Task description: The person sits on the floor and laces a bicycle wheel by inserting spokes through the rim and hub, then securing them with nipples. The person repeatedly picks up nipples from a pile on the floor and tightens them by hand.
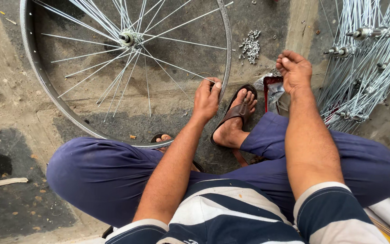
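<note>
On the concrete floor (pixel 14 99), left hand (pixel 206 97) grip pinching wheel rim (pixel 46 86), right hand (pixel 294 70) fingers curled, contents unclear, spoke bundle (pixel 366 68) beside.

Crumpled red-and-clear plastic packet (pixel 272 92) on ground, just below right hand (pixel 294 70).

Bike wheel rim (pixel 32 63) w/ spokes (pixel 100 68); left hand (pixel 207 97) pinching spoke at rim; right hand (pixel 294 70) curled above pouch (pixel 274 92); nipple pile (pixel 250 45)
</note>
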